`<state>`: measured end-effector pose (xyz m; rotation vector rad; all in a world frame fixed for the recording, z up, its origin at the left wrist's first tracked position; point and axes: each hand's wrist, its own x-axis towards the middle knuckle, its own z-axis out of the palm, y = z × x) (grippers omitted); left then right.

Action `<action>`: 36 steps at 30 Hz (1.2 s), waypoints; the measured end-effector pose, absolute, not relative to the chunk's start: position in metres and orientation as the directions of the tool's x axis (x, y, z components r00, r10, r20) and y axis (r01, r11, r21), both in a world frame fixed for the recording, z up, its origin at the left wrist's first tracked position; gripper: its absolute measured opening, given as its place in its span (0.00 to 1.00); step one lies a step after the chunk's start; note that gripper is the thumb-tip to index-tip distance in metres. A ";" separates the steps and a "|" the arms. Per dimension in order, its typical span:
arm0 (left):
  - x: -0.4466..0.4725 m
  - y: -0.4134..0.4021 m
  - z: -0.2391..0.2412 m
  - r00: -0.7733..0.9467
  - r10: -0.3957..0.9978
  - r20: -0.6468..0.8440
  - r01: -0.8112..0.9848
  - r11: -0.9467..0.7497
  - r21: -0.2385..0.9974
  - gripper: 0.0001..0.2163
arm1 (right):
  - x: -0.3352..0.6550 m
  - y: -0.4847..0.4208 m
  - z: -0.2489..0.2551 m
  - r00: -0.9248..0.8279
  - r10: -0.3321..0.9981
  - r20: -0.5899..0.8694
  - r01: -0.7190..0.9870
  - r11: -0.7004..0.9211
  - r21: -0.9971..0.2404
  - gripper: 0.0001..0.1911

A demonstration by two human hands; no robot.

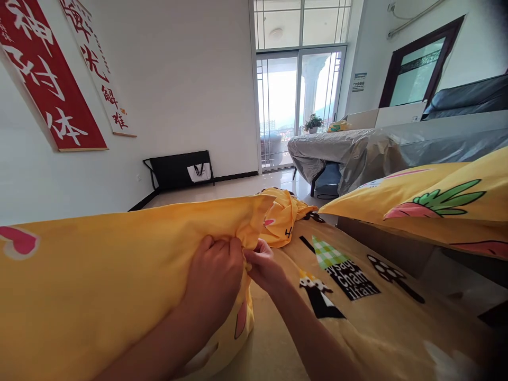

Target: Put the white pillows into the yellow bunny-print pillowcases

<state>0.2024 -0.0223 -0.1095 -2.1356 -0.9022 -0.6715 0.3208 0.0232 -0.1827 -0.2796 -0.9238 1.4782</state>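
Note:
A large yellow fabric cover (119,254) with a pink heart print stretches across the left and centre, its near part hanging down. My left hand (218,275) is closed on the cover close to its right end, bunching the cloth. Just beside it, my right hand (265,264) pinches the same cover at its edge, thumb and fingers together. What lies between those fingertips is too small to make out. Behind the hands is a crumpled yellow cloth (283,217), resting at the far end of a tan printed blanket (341,254).
On the right, a yellow carrot-print pillow (444,196) lies above a brown box-like edge (369,238). Farther back stand a plastic-covered table (329,148) and a dark sofa (472,100). A black folded panel (170,169) leans against the wall, near glass doors (299,100).

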 end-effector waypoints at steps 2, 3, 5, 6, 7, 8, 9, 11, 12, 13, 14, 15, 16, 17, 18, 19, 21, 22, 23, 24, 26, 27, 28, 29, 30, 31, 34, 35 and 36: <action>0.202 -0.023 -0.109 0.629 0.371 0.683 0.753 -0.508 -0.418 0.11 | 0.326 0.019 -0.179 -0.129 0.918 0.374 -0.678 0.193 -0.709 0.15; 0.202 -0.024 -0.109 0.633 0.357 0.687 0.748 -0.510 -0.425 0.11 | 0.328 0.017 -0.178 -0.106 0.916 0.387 -0.653 0.229 -0.722 0.14; 0.202 -0.024 -0.109 0.641 0.335 0.690 0.737 -0.519 -0.433 0.11 | 0.330 0.015 -0.176 -0.071 0.911 0.406 -0.604 0.285 -0.744 0.13; 0.201 -0.025 -0.110 0.644 0.327 0.692 0.732 -0.527 -0.432 0.11 | 0.330 0.015 -0.176 -0.060 0.910 0.410 -0.585 0.300 -0.753 0.13; 0.200 -0.025 -0.110 0.645 0.322 0.693 0.727 -0.537 -0.428 0.11 | 0.331 0.015 -0.175 -0.054 0.910 0.410 -0.570 0.309 -0.761 0.13; 0.199 -0.026 -0.110 0.645 0.320 0.694 0.724 -0.547 -0.421 0.10 | 0.331 0.015 -0.175 -0.049 0.911 0.410 -0.555 0.317 -0.769 0.13; 0.198 -0.026 -0.111 0.645 0.321 0.693 0.720 -0.560 -0.411 0.10 | 0.331 0.014 -0.174 -0.043 0.910 0.412 -0.536 0.327 -0.778 0.12; 0.196 -0.028 -0.113 0.646 0.318 0.694 0.710 -0.584 -0.393 0.10 | 0.330 0.012 -0.172 -0.017 0.902 0.432 -0.478 0.372 -0.796 0.10; 0.194 -0.028 -0.114 0.645 0.317 0.696 0.706 -0.596 -0.383 0.10 | 0.329 0.010 -0.171 0.001 0.893 0.449 -0.440 0.404 -0.802 0.09; 0.193 -0.029 -0.114 0.641 0.313 0.701 0.703 -0.606 -0.372 0.10 | 0.329 0.008 -0.169 0.019 0.884 0.468 -0.401 0.435 -0.806 0.08; 0.192 -0.029 -0.115 0.637 0.310 0.706 0.700 -0.617 -0.361 0.10 | 0.329 0.006 -0.169 0.034 0.874 0.485 -0.362 0.463 -0.809 0.07; 0.191 -0.030 -0.116 0.633 0.308 0.710 0.697 -0.625 -0.351 0.10 | 0.328 0.004 -0.168 0.046 0.863 0.503 -0.327 0.489 -0.809 0.07; 0.190 -0.030 -0.116 0.631 0.305 0.713 0.694 -0.632 -0.344 0.09 | 0.328 0.002 -0.168 0.059 0.852 0.521 -0.291 0.514 -0.807 0.07; 0.189 -0.031 -0.116 0.630 0.302 0.715 0.692 -0.636 -0.342 0.09 | 0.328 0.000 -0.168 0.075 0.839 0.538 -0.252 0.538 -0.804 0.08; 0.189 -0.031 -0.115 0.632 0.294 0.717 0.690 -0.636 -0.346 0.09 | 0.329 -0.002 -0.169 0.093 0.826 0.556 -0.208 0.562 -0.800 0.09; 0.190 -0.032 -0.114 0.633 0.281 0.721 0.686 -0.636 -0.354 0.09 | 0.329 -0.004 -0.169 0.111 0.810 0.575 -0.161 0.586 -0.794 0.09; 0.191 -0.034 -0.113 0.623 0.255 0.739 0.683 -0.638 -0.356 0.10 | 0.331 -0.008 -0.170 0.134 0.778 0.614 -0.065 0.625 -0.778 0.10; 0.193 -0.036 -0.112 0.612 0.246 0.752 0.681 -0.648 -0.341 0.10 | 0.332 -0.010 -0.169 0.132 0.765 0.630 -0.021 0.638 -0.770 0.10; 0.194 -0.038 -0.111 0.602 0.246 0.760 0.674 -0.667 -0.318 0.10 | 0.333 -0.011 -0.168 0.124 0.754 0.644 0.019 0.648 -0.762 0.09; 0.196 -0.041 -0.111 0.596 0.254 0.762 0.663 -0.691 -0.289 0.10 | 0.333 -0.012 -0.167 0.119 0.744 0.657 0.053 0.656 -0.753 0.09; 0.201 -0.048 -0.111 0.593 0.276 0.756 0.640 -0.732 -0.234 0.10 | 0.334 -0.012 -0.166 0.119 0.735 0.668 0.087 0.662 -0.744 0.09; 0.203 -0.053 -0.111 0.600 0.274 0.751 0.627 -0.745 -0.229 0.10 | 0.335 -0.011 -0.165 0.125 0.742 0.659 0.074 0.655 -0.752 0.10; 0.204 -0.057 -0.112 0.610 0.259 0.748 0.617 -0.748 -0.244 0.10 | 0.335 -0.009 -0.164 0.127 0.761 0.636 0.034 0.638 -0.770 0.11; 0.205 -0.062 -0.111 0.617 0.231 0.752 0.611 -0.743 -0.273 0.09 | 0.336 -0.006 -0.164 0.118 0.790 0.602 -0.030 0.609 -0.793 0.12; 0.205 -0.066 -0.111 0.628 0.204 0.751 0.610 -0.728 -0.312 0.08 | 0.337 -0.003 -0.164 0.090 0.821 0.563 -0.109 0.570 -0.814 0.13; 0.204 -0.069 -0.110 0.642 0.184 0.744 0.617 -0.700 -0.359 0.07 | 0.338 -0.001 -0.164 0.046 0.848 0.528 -0.191 0.527 -0.828 0.14; 0.197 -0.072 -0.107 0.668 0.206 0.715 0.689 -0.535 -0.489 0.05 | 0.343 0.003 -0.164 -0.089 0.859 0.505 -0.345 0.449 -0.824 0.16; 0.194 -0.071 -0.106 0.682 0.234 0.693 0.702 -0.476 -0.530 0.05 | 0.344 0.003 -0.164 -0.106 0.852 0.513 -0.357 0.448 -0.819 0.16; 0.192 -0.071 -0.105 0.696 0.264 0.668 0.705 -0.429 -0.565 0.05 | 0.345 0.002 -0.164 -0.114 0.846 0.521 -0.355 0.455 -0.817 0.15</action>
